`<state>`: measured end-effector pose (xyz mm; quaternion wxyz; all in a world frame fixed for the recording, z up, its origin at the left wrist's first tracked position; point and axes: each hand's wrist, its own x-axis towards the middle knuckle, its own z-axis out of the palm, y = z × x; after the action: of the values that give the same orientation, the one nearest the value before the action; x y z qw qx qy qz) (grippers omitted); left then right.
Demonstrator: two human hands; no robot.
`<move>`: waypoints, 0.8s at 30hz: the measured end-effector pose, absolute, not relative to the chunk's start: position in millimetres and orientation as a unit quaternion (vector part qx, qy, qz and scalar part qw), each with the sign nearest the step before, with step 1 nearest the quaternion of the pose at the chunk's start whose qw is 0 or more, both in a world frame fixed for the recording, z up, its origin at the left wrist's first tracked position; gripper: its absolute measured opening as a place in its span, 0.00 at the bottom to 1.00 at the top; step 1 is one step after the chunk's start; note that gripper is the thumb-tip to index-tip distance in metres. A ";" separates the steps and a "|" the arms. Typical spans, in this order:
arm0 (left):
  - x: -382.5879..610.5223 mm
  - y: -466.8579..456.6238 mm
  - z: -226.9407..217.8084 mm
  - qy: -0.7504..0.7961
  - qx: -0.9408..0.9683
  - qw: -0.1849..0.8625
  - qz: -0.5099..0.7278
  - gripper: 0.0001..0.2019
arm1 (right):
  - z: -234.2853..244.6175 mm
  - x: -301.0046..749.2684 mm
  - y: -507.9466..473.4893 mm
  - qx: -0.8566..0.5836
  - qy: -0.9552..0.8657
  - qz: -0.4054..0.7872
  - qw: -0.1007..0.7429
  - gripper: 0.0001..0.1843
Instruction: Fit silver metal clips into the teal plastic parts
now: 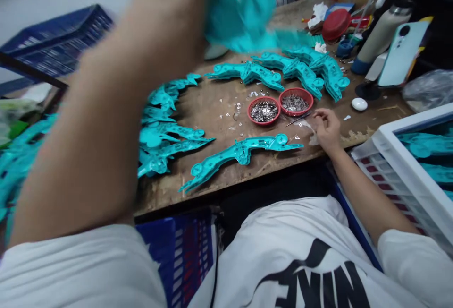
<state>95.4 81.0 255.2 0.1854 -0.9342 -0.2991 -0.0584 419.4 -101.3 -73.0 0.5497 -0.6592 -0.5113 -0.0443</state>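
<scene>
My left hand [177, 20], raised high and blurred, is closed round a teal plastic part [242, 15] with a round disc at one end. Low at the table's right front, my right hand [328, 131] has its fingers pinched at the end of thin dark tweezers [299, 119]; their exact shape is hard to make out. Just beyond the tips stand two red baskets, the left one [264, 123] and the right one [296, 113], both full of small metal pieces. One long teal part [244, 149] lies by itself along the front edge.
More teal parts lie in a left-hand pile [166, 142] and a back row [247, 72]. Tiny metal clips are scattered mid-table. A phone [403, 53] on a stand and a bottle [384, 36] are at the right. A white crate [380, 140] touches the right edge; a blue crate [56, 38] sits back left.
</scene>
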 end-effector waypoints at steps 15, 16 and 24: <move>35.0 -16.7 129.9 -0.349 -0.937 0.004 -0.005 0.45 | 52.7 315.9 -98.3 -0.608 -0.777 0.038 0.160 0.44; 19.9 -17.5 124.6 -0.361 -0.933 0.012 0.004 0.50 | 46.4 321.7 -96.7 -0.606 -0.777 0.050 0.162 0.43; -24.3 5.7 70.7 -0.455 -0.873 0.001 0.176 0.33 | 17.3 335.7 -85.8 -0.614 -0.778 0.069 0.112 0.38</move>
<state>-24.3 5.7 70.7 0.0006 -0.8731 -0.4545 0.1763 335.7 -85.8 17.3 0.1119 -0.6140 -0.7782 0.0694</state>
